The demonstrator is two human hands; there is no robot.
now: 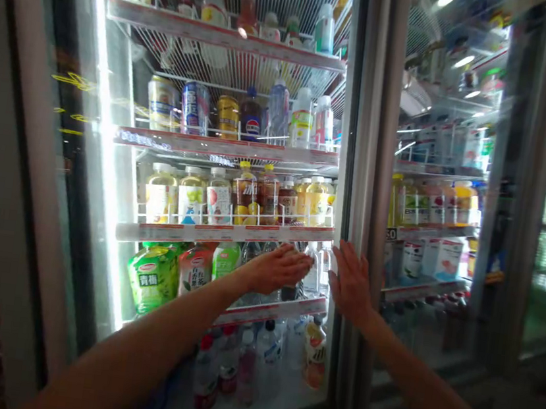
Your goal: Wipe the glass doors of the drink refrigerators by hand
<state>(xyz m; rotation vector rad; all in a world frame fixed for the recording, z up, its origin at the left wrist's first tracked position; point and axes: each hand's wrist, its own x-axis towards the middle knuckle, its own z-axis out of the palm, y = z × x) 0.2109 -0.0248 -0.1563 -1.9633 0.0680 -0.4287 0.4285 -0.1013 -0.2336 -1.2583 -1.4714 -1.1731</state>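
My left hand (282, 269) is stretched out in front of the lit drinks fridge, palm down with its fingers straight, and holds nothing. It is level with the lower shelf of bottles; I cannot tell whether it touches the glass. Against the fridge's metal door frame (363, 176) lies my right hand (351, 286), fingers spread, with nothing in it. Behind my left hand are clear bottles, partly hidden. Left of it stand a green-labelled bottle (226, 260), a red-labelled bottle (195, 268) and a large green bottle (152, 278).
Above, a shelf rail (230, 231) carries several juice and tea bottles. Cans and bottles line the higher shelves, including a dark cola bottle (251, 117). Red-capped bottles (205, 372) stand at the bottom. Another glass-fronted fridge section (433, 234) is to the right.
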